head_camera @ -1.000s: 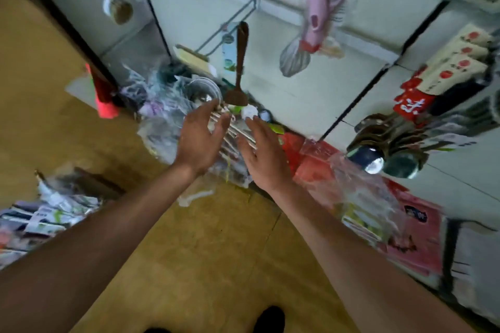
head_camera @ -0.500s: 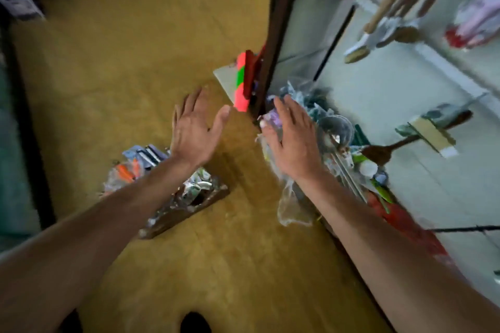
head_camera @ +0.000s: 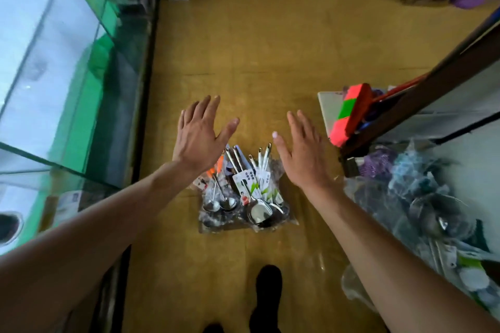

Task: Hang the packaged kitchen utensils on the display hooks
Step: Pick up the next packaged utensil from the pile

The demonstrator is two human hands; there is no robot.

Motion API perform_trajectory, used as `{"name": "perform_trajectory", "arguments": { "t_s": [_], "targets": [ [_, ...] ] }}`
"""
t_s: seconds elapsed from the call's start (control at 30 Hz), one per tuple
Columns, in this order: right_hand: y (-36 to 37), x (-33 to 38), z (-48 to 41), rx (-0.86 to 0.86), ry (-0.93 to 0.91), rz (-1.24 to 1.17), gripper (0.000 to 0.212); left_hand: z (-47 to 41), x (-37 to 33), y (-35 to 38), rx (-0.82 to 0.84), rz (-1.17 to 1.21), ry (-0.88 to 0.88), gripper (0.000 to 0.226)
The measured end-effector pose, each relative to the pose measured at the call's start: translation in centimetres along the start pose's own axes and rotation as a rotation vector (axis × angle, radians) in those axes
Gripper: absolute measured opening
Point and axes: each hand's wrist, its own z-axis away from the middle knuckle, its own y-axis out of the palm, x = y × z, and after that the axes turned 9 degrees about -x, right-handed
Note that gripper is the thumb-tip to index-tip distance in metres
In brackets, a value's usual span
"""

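Left hand (head_camera: 198, 140) and right hand (head_camera: 301, 155), fingers spread, flank packaged utensils (head_camera: 243, 192) below.

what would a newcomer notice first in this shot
The left hand and the right hand spread open with straight fingers above the yellow floor, holding nothing. Between and just below them lies a pile of packaged utensils, shiny ladles and spoons in clear wrap. A neon pink and green block stands out at the right, opposite a glass showcase on the left.
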Motion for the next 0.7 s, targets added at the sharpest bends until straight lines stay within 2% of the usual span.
{"name": "perform_trajectory", "arguments": {
  "t_s": [0.37, 0.6, 0.7],
  "targets": [
    [9.3, -8.9, -7.6, 0.172, 0.084, -0.048, 0.079, -5.5, 3.9, 9.4, 0.149, -0.172, -0.117, 0.076],
    [20.6, -12.8, -1.5, 0.318, 0.145, -0.059, 0.074, -2.5, 8.3, 21.1, 0.317, -0.228, -0.148, 0.07],
    [26.9, -13.4, 2.7, 0.374, 0.195, -0.099, 0.071, 0.2, 11.6, 28.2, 0.488, -0.249, -0.232, 0.062]
  ]
}}
